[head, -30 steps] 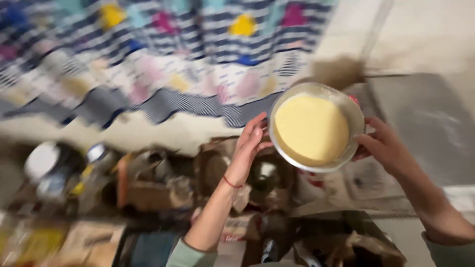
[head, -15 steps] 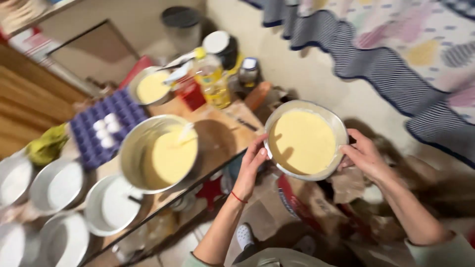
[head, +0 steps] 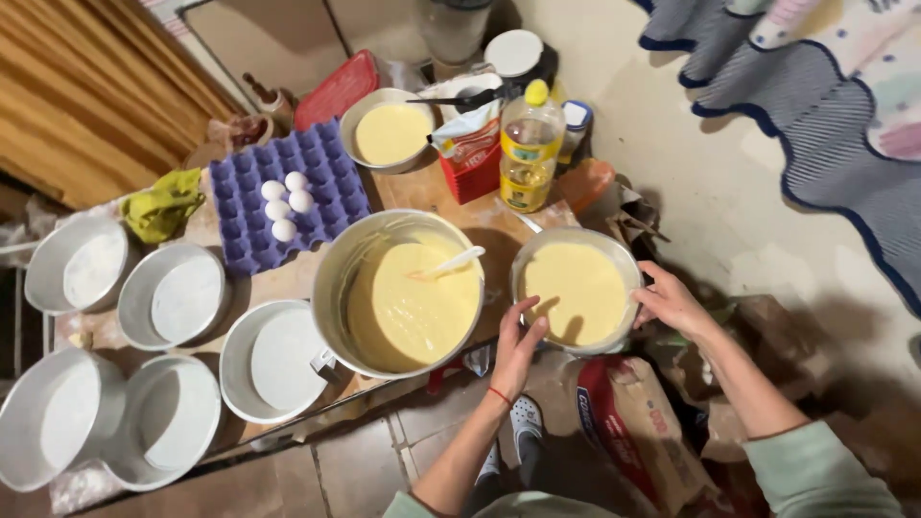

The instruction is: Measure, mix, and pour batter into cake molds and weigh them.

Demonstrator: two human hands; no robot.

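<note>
Round metal pan of yellow batter [head: 576, 291], filled near the rim, gripped at opposite edges by left hand [head: 519, 343] and right hand [head: 669, 302], beside the large batter pot [head: 399, 293] at the surface's [head: 436, 188] edge; best kept level.

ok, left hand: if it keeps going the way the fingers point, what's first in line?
The left hand points up-frame along the filled pan it grips. Past that rim, likely the oil bottle, though depth is unclear from above.
</note>
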